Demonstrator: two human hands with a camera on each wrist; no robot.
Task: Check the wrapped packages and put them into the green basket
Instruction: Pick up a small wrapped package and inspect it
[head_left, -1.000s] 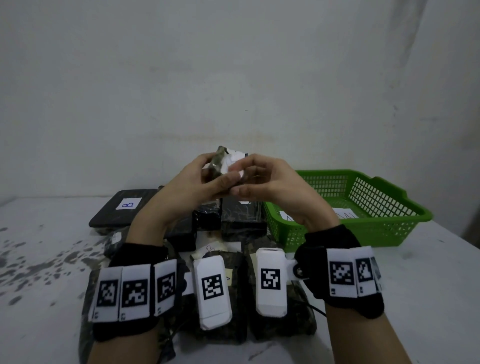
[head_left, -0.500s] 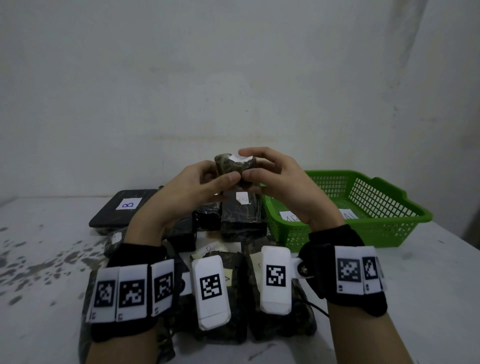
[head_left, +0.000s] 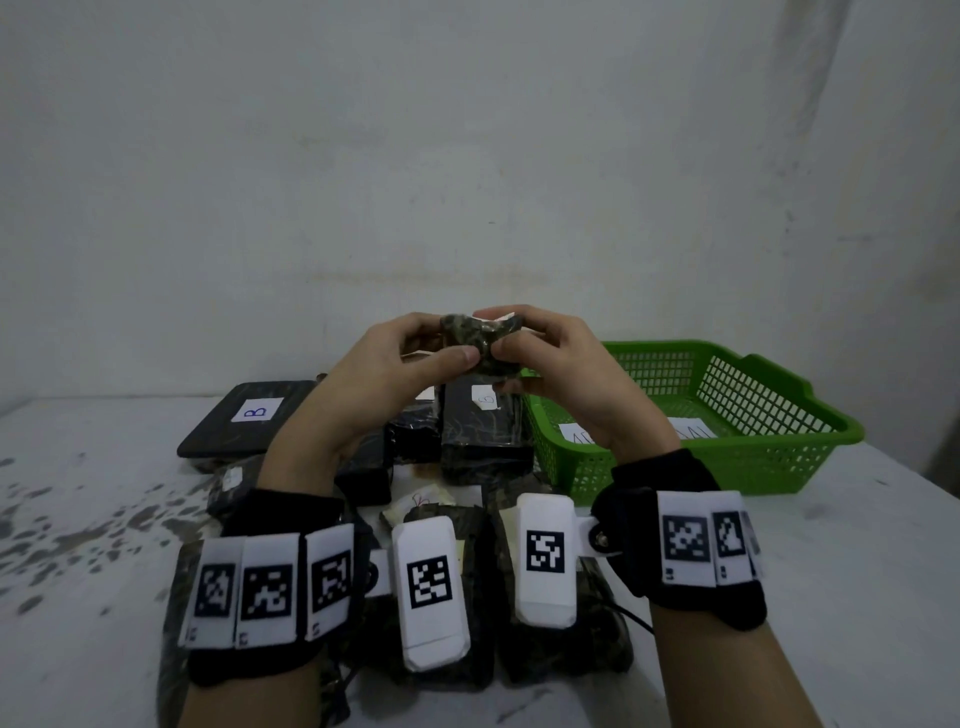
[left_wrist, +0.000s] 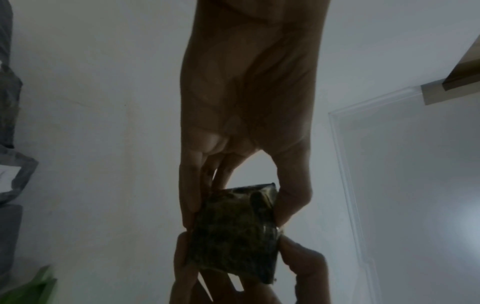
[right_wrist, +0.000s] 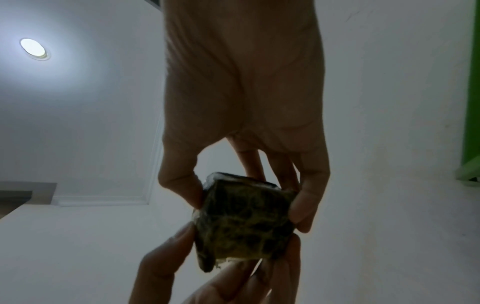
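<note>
A small dark, mottled wrapped package (head_left: 480, 343) with a white label on its far side is held up above the table. My left hand (head_left: 410, 358) pinches its left side and my right hand (head_left: 540, 348) pinches its right side, thumbs toward me. The left wrist view shows the package (left_wrist: 233, 230) between thumb and fingers, and so does the right wrist view, with the package (right_wrist: 244, 218) in the fingertips. The green basket (head_left: 779, 452) stands on the table to the right, with white paper slips inside.
Several more dark wrapped packages (head_left: 483, 431) lie on the white table (head_left: 857, 571) under my hands. A flat black one labelled B (head_left: 244, 421) lies at the back left. A white wall stands close behind.
The package has been turned in my hands: its white label went from facing me to facing up and away. Both hands kept hold and shifted slightly.
</note>
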